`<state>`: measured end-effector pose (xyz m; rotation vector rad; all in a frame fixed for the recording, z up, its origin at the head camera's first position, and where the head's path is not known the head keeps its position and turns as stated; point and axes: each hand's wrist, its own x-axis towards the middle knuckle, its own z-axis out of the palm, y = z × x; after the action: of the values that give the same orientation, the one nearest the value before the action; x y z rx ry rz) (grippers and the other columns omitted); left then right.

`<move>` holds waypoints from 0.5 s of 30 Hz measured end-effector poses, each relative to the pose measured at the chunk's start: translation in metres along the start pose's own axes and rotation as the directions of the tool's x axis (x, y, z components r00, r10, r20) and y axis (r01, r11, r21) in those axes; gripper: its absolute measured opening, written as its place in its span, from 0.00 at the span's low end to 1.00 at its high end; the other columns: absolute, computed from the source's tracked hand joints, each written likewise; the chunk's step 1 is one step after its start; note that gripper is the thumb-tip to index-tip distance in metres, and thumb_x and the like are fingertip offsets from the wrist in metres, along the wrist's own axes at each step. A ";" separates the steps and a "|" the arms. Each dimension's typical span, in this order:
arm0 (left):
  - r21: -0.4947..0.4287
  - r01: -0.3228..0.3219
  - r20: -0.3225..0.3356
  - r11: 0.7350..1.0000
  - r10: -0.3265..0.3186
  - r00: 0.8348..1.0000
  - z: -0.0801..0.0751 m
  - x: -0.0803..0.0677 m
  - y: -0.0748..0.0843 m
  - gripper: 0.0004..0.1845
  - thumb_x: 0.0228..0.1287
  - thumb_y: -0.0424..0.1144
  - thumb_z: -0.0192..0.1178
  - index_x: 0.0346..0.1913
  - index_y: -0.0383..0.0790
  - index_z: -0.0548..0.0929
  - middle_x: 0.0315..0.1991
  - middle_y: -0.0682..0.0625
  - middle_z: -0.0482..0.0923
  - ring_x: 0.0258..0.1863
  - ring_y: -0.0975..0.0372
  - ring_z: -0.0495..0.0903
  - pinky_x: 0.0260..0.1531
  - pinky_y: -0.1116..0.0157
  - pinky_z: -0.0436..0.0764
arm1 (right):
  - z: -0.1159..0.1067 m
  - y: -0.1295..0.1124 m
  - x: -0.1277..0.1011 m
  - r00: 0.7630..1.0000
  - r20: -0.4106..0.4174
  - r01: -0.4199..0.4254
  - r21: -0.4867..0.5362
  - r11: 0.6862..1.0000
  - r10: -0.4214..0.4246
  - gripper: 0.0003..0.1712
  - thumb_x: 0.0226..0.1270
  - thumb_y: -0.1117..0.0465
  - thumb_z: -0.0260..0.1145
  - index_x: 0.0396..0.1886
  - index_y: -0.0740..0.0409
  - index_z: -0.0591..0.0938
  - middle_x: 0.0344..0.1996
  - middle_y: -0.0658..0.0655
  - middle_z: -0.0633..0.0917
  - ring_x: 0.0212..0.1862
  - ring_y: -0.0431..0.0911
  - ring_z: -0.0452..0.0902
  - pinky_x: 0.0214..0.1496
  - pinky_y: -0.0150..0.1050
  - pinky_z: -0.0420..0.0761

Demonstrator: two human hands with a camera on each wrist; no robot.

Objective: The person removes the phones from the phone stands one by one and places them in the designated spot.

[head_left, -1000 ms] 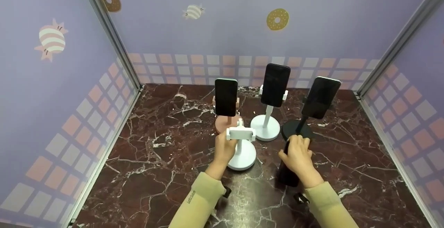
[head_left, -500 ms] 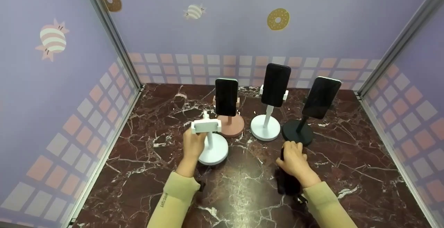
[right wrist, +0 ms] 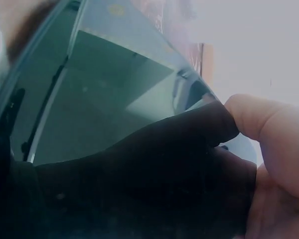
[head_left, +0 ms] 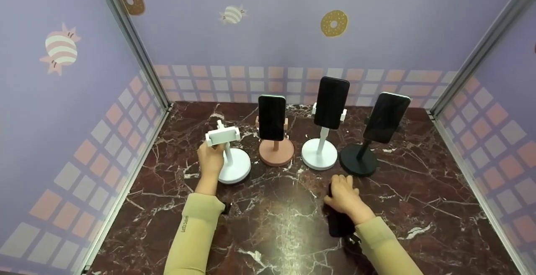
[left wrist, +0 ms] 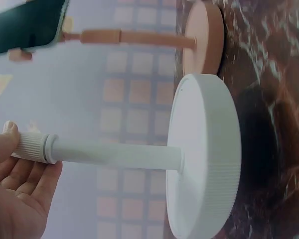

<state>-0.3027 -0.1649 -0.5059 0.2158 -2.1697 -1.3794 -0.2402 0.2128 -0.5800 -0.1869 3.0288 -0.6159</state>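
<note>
My left hand (head_left: pixel 210 162) grips a white phone stand (head_left: pixel 234 167) by the upper part of its stem. In the left wrist view my fingers (left wrist: pixel 42 186) wrap the ribbed collar, and the round base (left wrist: pixel 207 154) is close over the table, with a dark shadow beside it. The stand's clamp (head_left: pixel 222 136) is empty. On the right side my right hand (head_left: pixel 344 195) holds a black smartphone (head_left: pixel 340 224) by its edges. Its glossy screen (right wrist: pixel 114 109) fills much of the right wrist view, with my thumb (right wrist: pixel 284 134) at one edge.
Three stands with phones stand in a row: a pink one (head_left: pixel 277 152) in the middle, a white one (head_left: pixel 319 155) right of it, and a black one (head_left: pixel 358 160) farthest right. Patterned panels (head_left: pixel 251 40) enclose the marble-look table (head_left: pixel 268 224) at the back and sides.
My left hand has carried the white stand leftward and back, from in front of the pink stand to its left. My right hand, with the smartphone, has shifted slightly left and toward me.
</note>
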 end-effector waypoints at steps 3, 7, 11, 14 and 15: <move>-0.010 0.054 -0.002 0.998 -0.054 0.999 -0.001 0.008 -0.005 0.16 0.63 0.36 0.69 0.47 0.24 0.86 0.45 0.28 0.87 0.48 0.39 0.85 0.53 0.44 0.82 | 0.003 0.000 0.004 1.000 0.021 -0.007 -0.005 1.000 0.007 0.22 0.55 0.59 0.72 0.42 0.65 0.73 0.45 0.69 0.76 0.55 0.65 0.65 0.42 0.66 0.75; -0.016 0.079 0.004 0.997 -0.079 0.997 0.000 0.016 -0.010 0.16 0.64 0.36 0.68 0.49 0.26 0.85 0.47 0.29 0.87 0.50 0.39 0.84 0.55 0.44 0.81 | 0.005 0.000 0.010 0.997 0.068 -0.024 -0.011 1.000 0.025 0.23 0.57 0.58 0.72 0.45 0.66 0.73 0.46 0.70 0.77 0.55 0.65 0.65 0.46 0.68 0.75; 0.002 0.071 -0.005 0.997 -0.071 0.997 0.001 0.023 -0.013 0.16 0.65 0.39 0.68 0.47 0.27 0.86 0.45 0.30 0.87 0.46 0.39 0.84 0.52 0.43 0.81 | 0.008 0.002 0.015 0.994 0.101 -0.036 -0.009 0.999 0.037 0.26 0.57 0.57 0.73 0.48 0.68 0.74 0.48 0.70 0.77 0.56 0.66 0.66 0.49 0.71 0.75; 0.007 0.061 -0.013 0.998 -0.061 0.998 0.001 0.027 -0.015 0.16 0.65 0.39 0.68 0.46 0.27 0.86 0.44 0.30 0.87 0.44 0.40 0.84 0.50 0.43 0.82 | 0.010 0.004 0.018 0.993 0.115 -0.033 0.000 0.999 0.033 0.27 0.57 0.56 0.73 0.49 0.68 0.75 0.48 0.71 0.77 0.56 0.66 0.66 0.50 0.72 0.75; 0.003 0.059 -0.014 0.998 -0.059 0.998 0.001 0.028 -0.016 0.16 0.65 0.38 0.69 0.47 0.26 0.86 0.44 0.30 0.87 0.44 0.40 0.84 0.50 0.43 0.82 | 0.012 0.005 0.019 0.993 0.117 -0.030 0.003 1.000 0.029 0.27 0.57 0.56 0.73 0.50 0.68 0.75 0.48 0.71 0.77 0.56 0.66 0.67 0.50 0.72 0.74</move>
<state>-0.3289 -0.1833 -0.5104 0.2922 -2.1698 -1.4028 -0.2587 0.2106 -0.5930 -0.1715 2.9122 -0.5884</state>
